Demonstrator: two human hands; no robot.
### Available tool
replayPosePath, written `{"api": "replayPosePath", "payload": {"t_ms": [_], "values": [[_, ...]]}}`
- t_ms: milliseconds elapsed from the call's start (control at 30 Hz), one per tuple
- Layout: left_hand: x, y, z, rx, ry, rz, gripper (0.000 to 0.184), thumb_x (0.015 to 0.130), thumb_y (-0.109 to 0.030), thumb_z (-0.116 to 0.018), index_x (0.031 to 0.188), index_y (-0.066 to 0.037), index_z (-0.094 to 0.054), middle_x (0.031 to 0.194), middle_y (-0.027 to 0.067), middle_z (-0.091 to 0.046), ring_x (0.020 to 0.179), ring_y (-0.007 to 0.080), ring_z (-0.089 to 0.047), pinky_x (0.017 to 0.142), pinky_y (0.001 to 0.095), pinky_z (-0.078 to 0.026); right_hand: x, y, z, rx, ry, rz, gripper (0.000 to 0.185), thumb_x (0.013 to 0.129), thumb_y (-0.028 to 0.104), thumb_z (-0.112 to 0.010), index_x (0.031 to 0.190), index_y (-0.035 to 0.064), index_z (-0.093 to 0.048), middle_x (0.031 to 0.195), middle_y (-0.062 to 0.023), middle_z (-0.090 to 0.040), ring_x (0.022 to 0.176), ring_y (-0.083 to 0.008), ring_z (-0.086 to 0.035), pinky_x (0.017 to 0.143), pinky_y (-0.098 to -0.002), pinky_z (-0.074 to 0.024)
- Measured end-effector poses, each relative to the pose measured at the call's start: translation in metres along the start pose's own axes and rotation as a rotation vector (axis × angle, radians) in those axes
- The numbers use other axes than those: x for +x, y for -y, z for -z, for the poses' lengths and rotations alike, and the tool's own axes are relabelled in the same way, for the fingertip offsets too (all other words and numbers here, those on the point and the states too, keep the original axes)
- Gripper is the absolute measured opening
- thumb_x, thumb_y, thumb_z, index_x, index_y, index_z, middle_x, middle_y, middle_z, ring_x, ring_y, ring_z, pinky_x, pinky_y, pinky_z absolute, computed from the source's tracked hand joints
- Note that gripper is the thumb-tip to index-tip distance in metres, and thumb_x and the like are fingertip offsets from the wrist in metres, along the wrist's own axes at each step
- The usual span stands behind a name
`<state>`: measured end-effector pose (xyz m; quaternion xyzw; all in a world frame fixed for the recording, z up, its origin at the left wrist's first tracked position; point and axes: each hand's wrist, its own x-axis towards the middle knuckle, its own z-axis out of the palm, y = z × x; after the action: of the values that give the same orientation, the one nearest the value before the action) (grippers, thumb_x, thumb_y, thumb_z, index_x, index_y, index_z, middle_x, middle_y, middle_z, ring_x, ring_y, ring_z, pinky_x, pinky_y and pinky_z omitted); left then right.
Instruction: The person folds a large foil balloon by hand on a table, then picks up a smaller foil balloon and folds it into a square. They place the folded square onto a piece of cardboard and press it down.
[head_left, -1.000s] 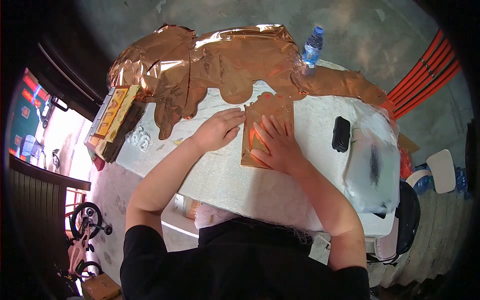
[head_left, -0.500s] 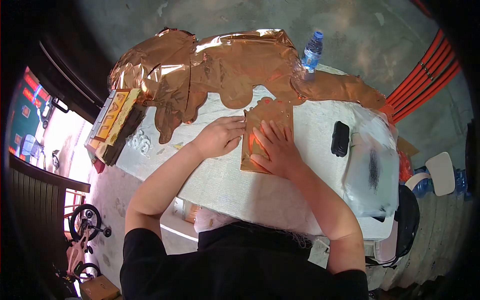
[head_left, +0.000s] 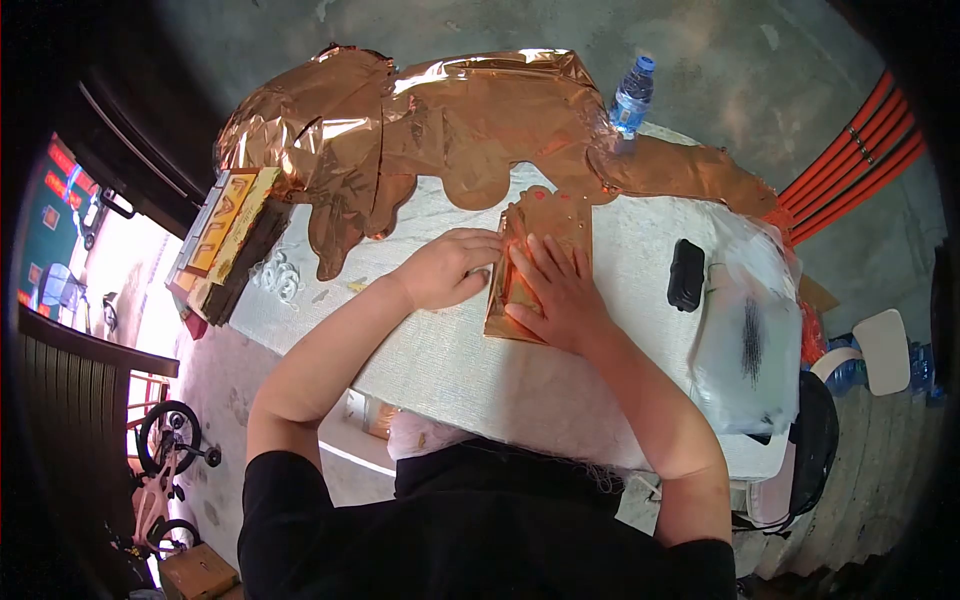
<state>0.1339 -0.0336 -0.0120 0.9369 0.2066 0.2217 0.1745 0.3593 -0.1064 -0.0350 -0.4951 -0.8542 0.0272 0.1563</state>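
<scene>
A folded packet of copper-coloured foil [head_left: 560, 215] lies on the white-covered table [head_left: 430, 370]. My right hand [head_left: 562, 295] rests flat on it, fingers spread and pointing away from me. My left hand [head_left: 450, 268] is at the packet's left edge, its fingertips touching that edge and its fingers pressed together; whether they pinch the edge is too small to tell. Beyond both hands a large sheet of shiny copper foil [head_left: 480, 120] stretches across the far side of the table, with rounded lobes hanging toward me.
A water bottle [head_left: 631, 98] stands at the far edge. A black case [head_left: 685, 275] and clear plastic bags [head_left: 745, 330] lie at the right. White rings [head_left: 276, 278] and a stack of printed boxes [head_left: 228, 235] sit at the left.
The packet's left edge looks lifted a little, showing a narrow fold. My left hand has shifted slightly right with it. My right hand stays on top.
</scene>
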Motion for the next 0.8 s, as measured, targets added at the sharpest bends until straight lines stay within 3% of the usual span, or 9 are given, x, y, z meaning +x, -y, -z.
{"api": "replayPosePath", "payload": {"t_ms": [133,200,233,300,400,500,633,700,800], "values": [[0.005,0.0,-0.002,-0.214,-0.019,0.226,0.035,0.082,-0.005,-0.053,0.116,0.001,-0.052,0.112,0.0179,-0.061,0.113,0.0315,-0.054,0.095,0.0382,-0.043,0.001,0.001,0.003,-0.008,0.024,-0.004,0.07,0.088,0.05,-0.051,0.146,0.0167,-0.028,0.151,-0.0152,-0.025,0.14,-0.0338,-0.024,0.112,-0.0544,-0.0138],[0.009,0.005,-0.008,-0.504,-0.109,0.326,0.039,0.085,-0.006,-0.053,0.122,-0.001,-0.043,0.106,0.0137,-0.063,0.103,0.0223,-0.058,0.089,0.0321,-0.044,0.001,0.001,0.003,-0.005,0.024,0.0,0.07,0.088,0.049,-0.051,0.146,0.0172,-0.029,0.151,-0.0152,-0.025,0.14,-0.0337,-0.023,0.112,-0.0547,-0.0138],[0.01,0.005,-0.011,-0.506,-0.107,0.329,0.039,0.085,-0.006,-0.053,0.122,-0.001,-0.043,0.106,0.0137,-0.063,0.103,0.0223,-0.058,0.089,0.0321,-0.044,0.001,0.001,0.003,-0.004,0.022,0.002,0.069,0.088,0.049,-0.051,0.146,0.0177,-0.029,0.152,-0.0152,-0.024,0.14,-0.0335,-0.023,0.112,-0.0549,-0.0138],[0.015,0.003,-0.017,-0.52,-0.204,0.501,0.042,0.083,-0.014,-0.059,0.121,-0.003,-0.044,0.104,0.0122,-0.065,0.078,0.0216,-0.06,0.073,0.0324,-0.048,0.001,0.001,0.002,-0.018,0.029,0.005,0.069,0.088,0.049,-0.052,0.145,0.0178,-0.03,0.151,-0.0156,-0.024,0.14,-0.0338,-0.023,0.112,-0.0549,-0.0139],[0.02,-0.005,-0.019,-0.436,-0.25,0.54,0.046,0.08,-0.011,-0.064,0.121,-0.003,-0.044,0.098,0.0096,-0.065,0.071,0.0161,-0.057,0.067,0.0301,-0.047,0.001,-0.001,0.001,-0.049,0.038,0.012,0.068,0.088,0.05,-0.052,0.145,0.0184,-0.032,0.151,-0.0163,-0.024,0.139,-0.0346,-0.023,0.112,-0.055,-0.0142],[0.024,-0.008,-0.019,-0.475,-0.258,0.617,0.049,0.079,-0.002,-0.066,0.121,-0.002,-0.041,0.097,0.0039,-0.062,0.075,0.0094,-0.05,0.069,0.0247,-0.043,0.0,-0.001,0.001,-0.055,0.04,0.019,0.068,0.087,0.05,-0.052,0.145,0.0196,-0.033,0.151,-0.0167,-0.025,0.139,-0.0355,-0.023,0.112,-0.0552,-0.0146],[0.024,-0.006,-0.02,-0.494,-0.244,0.653,0.051,0.077,0.003,-0.065,0.122,-0.003,-0.042,0.1,0.0047,-0.059,0.081,0.0106,-0.052,0.072,0.0243,-0.043,0.001,0.001,0.004,-0.022,0.048,0.013,0.067,0.087,0.05,-0.051,0.145,0.0209,-0.033,0.151,-0.0166,-0.024,0.139,-0.0356,-0.024,0.111,-0.056,-0.0147],[0.023,0.005,-0.031,-0.437,-0.369,0.442,0.054,0.074,0.007,-0.064,0.122,-0.003,-0.042,0.104,0.0059,-0.056,0.089,0.0122,-0.053,0.076,0.0243,-0.044,0.001,0.001,0.003,-0.035,0.049,0.014,0.067,0.088,0.05,-0.051,0.145,0.0209,-0.033,0.151,-0.0166,-0.024,0.139,-0.0357,-0.024,0.111,-0.056,-0.0146],[0.022,0.003,-0.029,-0.397,-0.331,0.528,0.055,0.072,0.008,-0.065,0.122,-0.003,-0.043,0.106,0.0071,-0.053,0.095,0.0141,-0.053,0.079,0.0252,-0.045,0.002,0.002,0.004,-0.05,0.056,0.013,0.067,0.088,0.05,-0.051,0.145,0.0209,-0.033,0.151,-0.0166,-0.024,0.138,-0.0359,-0.024,0.111,-0.0558,-0.0142]]}}
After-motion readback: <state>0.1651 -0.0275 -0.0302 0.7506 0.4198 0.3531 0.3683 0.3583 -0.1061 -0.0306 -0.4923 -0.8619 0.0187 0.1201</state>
